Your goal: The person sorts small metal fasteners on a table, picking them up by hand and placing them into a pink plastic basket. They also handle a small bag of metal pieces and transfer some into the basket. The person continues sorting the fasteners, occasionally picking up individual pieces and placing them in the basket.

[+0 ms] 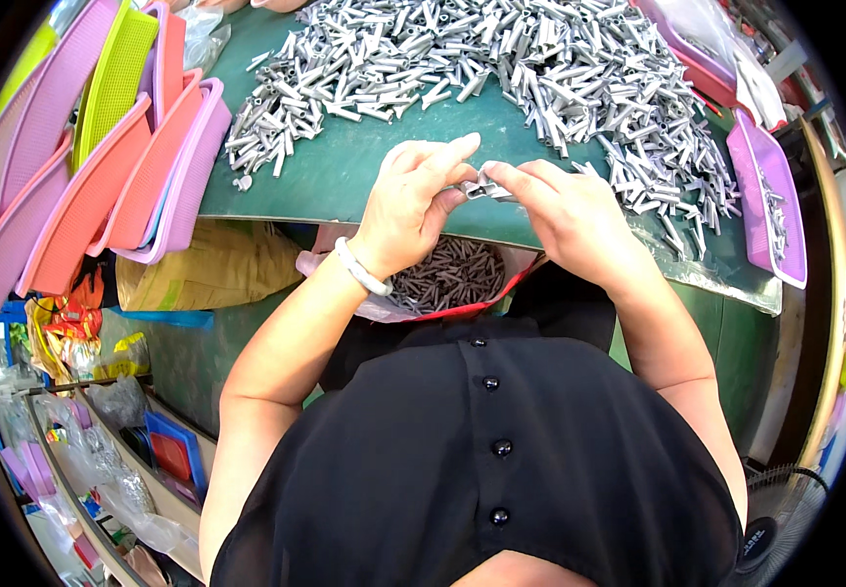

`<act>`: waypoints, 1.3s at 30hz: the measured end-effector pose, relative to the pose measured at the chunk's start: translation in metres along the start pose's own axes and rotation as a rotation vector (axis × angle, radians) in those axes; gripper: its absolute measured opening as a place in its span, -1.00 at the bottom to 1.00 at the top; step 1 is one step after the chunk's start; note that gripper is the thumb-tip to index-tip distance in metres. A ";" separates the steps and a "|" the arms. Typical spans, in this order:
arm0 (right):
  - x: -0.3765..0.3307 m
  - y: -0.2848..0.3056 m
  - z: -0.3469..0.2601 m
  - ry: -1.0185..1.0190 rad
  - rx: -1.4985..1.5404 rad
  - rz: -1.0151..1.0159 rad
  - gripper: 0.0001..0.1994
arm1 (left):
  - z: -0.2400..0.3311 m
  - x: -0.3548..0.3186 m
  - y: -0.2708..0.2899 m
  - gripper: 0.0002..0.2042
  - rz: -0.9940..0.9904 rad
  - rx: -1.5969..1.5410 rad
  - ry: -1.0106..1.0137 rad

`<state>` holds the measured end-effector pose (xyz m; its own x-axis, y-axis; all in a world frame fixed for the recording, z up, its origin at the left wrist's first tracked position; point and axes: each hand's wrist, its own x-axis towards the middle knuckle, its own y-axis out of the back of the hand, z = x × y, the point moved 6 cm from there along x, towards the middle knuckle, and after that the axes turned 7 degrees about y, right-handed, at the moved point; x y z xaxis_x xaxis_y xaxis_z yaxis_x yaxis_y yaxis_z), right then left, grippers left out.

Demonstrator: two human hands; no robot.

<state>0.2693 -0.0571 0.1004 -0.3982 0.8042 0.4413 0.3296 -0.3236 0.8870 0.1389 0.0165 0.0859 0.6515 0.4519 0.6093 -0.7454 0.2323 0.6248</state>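
My left hand [408,196] and my right hand [570,215] meet over the front edge of the green table [344,171]. Between their fingertips is a small grey tube-like part [484,189], pinched from both sides. Fingers partly cover it, so its full shape does not show. A large pile of similar grey tubular parts [384,73] spreads over the table beyond my hands. Below my hands, under the table edge, a bag [516,284] with a red rim holds many thin dark brown pieces [457,269].
Stacked purple, coral and green plastic baskets [119,127] stand at the left. A purple basket [765,196] with some grey parts sits at the table's right end. A brown sack [207,264] lies under the table at left. A black fan [780,519] stands at the lower right.
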 end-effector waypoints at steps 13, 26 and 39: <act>-0.014 -0.041 0.026 -0.534 1.521 0.274 -0.60 | -0.004 -0.035 -0.003 -0.67 -0.103 0.003 0.267; -0.017 -0.044 0.024 -0.494 1.487 0.376 -0.62 | 0.033 0.004 0.004 -0.81 0.184 0.099 0.019; -0.020 -0.049 0.036 -0.554 1.543 0.463 -0.73 | 0.023 -0.013 0.013 -0.78 0.218 -0.001 0.062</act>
<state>0.2917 -0.0398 0.0429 0.1761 0.9612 0.2125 0.9188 -0.0830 -0.3859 0.1240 -0.0057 0.0972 0.4651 0.5435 0.6988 -0.8680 0.1245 0.4808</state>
